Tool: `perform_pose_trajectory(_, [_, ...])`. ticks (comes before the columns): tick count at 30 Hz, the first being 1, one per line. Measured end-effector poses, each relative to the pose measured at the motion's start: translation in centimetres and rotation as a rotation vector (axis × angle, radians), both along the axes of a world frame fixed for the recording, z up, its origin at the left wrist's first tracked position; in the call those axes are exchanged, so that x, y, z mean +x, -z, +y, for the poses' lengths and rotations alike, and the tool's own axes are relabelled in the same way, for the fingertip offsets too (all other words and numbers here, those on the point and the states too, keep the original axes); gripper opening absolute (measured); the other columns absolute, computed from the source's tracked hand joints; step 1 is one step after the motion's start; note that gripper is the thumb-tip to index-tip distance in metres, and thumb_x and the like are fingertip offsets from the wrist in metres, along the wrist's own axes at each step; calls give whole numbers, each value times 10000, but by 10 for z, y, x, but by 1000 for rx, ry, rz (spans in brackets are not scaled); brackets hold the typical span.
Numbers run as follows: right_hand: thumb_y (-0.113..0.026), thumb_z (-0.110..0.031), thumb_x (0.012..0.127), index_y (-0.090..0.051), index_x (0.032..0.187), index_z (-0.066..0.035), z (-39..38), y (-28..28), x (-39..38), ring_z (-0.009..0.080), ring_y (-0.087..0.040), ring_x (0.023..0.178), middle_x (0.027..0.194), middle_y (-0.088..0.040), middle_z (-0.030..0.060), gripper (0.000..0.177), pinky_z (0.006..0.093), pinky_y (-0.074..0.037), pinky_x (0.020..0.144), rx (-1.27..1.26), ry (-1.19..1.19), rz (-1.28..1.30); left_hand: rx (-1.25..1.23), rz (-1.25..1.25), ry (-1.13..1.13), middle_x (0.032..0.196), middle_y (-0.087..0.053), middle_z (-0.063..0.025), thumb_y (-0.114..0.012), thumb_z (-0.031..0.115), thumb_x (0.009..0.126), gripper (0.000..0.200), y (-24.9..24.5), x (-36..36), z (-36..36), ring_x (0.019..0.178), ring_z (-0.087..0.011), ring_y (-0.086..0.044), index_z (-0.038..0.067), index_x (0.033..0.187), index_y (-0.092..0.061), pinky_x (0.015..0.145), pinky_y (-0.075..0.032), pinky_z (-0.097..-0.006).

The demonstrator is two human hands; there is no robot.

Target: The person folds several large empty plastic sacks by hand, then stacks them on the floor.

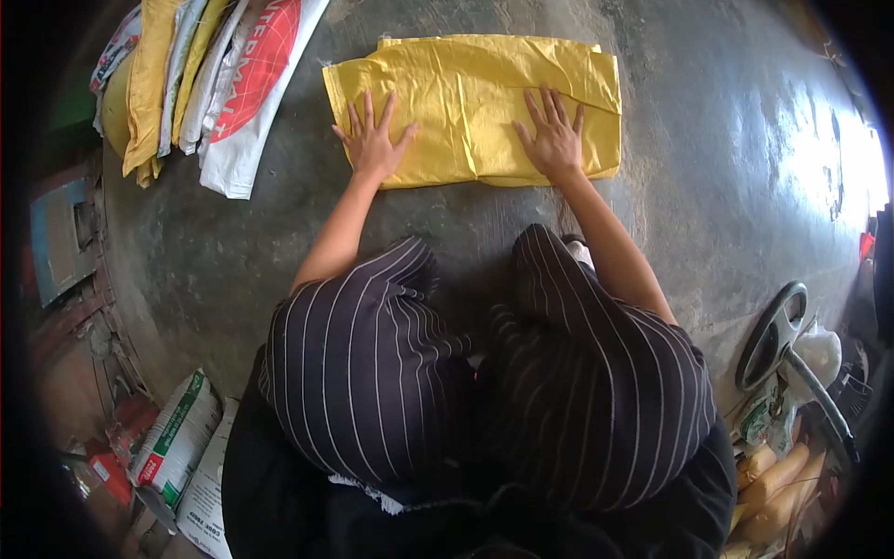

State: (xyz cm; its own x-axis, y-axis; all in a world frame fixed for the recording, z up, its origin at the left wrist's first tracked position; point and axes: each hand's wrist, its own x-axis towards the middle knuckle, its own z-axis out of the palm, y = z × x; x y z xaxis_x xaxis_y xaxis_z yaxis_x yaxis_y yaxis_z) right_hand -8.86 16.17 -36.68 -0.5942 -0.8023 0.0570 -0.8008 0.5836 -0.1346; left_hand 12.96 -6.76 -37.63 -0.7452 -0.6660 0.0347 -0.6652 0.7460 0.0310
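Note:
A yellow woven sack [466,121] lies folded on the grey floor [233,279], creased down its middle and with a few wrinkles. My left hand [373,144] rests on the sack's left part, palm down, fingers spread. On its right part lies my right hand [555,138], also flat with the fingers apart. Neither hand grips anything. The sack's upper edge shows more than one layer, with a fold running toward the upper right.
Several folded sacks, one white with red print [256,84], lie at the upper left. Printed bags [177,433] stand at the lower left. At the lower right are a black steering wheel [771,335] and yellowish rolls [778,489]. My bent knees are below the yellow sack.

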Motion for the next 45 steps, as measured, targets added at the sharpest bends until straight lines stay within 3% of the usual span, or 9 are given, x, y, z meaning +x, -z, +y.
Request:
perform_pose_trajectory(6, [-357, -492, 932, -244, 1449, -188, 3, -8, -25, 204, -173, 1397, 1509, -216, 51, 609, 504, -21, 1131, 9, -56, -99, 402, 78, 15, 1546, -14, -60, -424, 569, 888, 716, -11, -1, -29, 1407, -356, -17, 299, 1472, -110, 1057, 7, -642])
perform_pose_trajectory(10, [-423, -447, 924, -230, 1451, -152, 32, -41, -22, 251, -188, 1393, 1494, -237, 124, 635, 457, -25, 1137, -283, 77, -26, 80, 154, 159, 1534, -75, -122, -410, 500, 921, 669, -42, 2, -13, 1397, -387, -45, 266, 1476, -118, 1080, 4, -599])
perform_pose_trajectory(15, [-317, -606, 893, -141, 1472, -280, 49, 2, -31, 262, -95, 1415, 1533, -100, 106, 687, 510, -67, 1117, 89, 240, -148, 242, -18, 131, 1535, -67, -110, -338, 638, 882, 714, -8, 7, -23, 1393, -370, -110, 290, 1470, -134, 1121, -65, -521])
perform_pose_trajectory(18, [-407, -544, 900, -183, 1466, -212, 49, -13, -36, 283, -120, 1408, 1527, -142, 106, 694, 498, -145, 1105, 136, 225, -254, 351, -87, 134, 1537, -37, -116, -391, 626, 875, 736, -16, 1, -37, 1400, -364, -72, 291, 1472, -118, 1122, -59, -508])
perform_pose_trajectory(22, [-714, -406, 758, -406, 1325, -62, 63, -11, -49, 325, -413, 1243, 1363, -422, 182, 732, 425, -345, 1004, -595, 588, -419, 583, 164, 145, 1494, -216, -161, -485, 512, 889, 689, -43, 4, -52, 1382, -380, -146, 216, 1456, -229, 1116, -103, -504])
perform_pose_trajectory(25, [-778, -396, 694, -496, 1245, -9, 70, -10, -48, 304, -596, 997, 1117, -596, 198, 730, 383, -479, 838, -372, 802, -53, 576, 624, 154, 1436, -328, -190, -556, 368, 889, 609, -48, 23, -61, 1358, -403, -201, 145, 1410, -336, 1100, -155, -516])
perform_pose_trajectory(27, [-815, -394, 646, -564, 1150, 26, 71, -31, -58, 254, -631, 873, 973, -644, 170, 702, 345, -499, 744, -313, 790, -773, 485, 610, 82, 1419, -352, -194, -566, 329, 886, 581, -54, 36, -69, 1348, -410, -220, 124, 1390, -364, 1095, -173, -516])
perform_pose_trajectory(33, [-762, -315, 745, -644, 950, 56, 78, -24, -73, 166, -607, 686, 777, -647, 82, 439, 297, -484, 633, -408, 634, -981, 473, 409, -33, 1446, -260, -253, -554, 400, 881, 620, -47, 54, -73, 1351, -415, -218, 184, 1414, -324, 1075, -170, -564])
perform_pose_trajectory(45, [-661, -360, 845, -579, 1090, 97, 302, 17, -125, 214, -619, 811, 973, -635, 148, 525, 337, -525, 680, -900, 1195, -877, 241, 357, -63, 1354, -363, -313, -629, 273, 810, 561, -61, 30, -191, 1270, -416, -364, 82, 1311, -465, 1041, -319, -452])
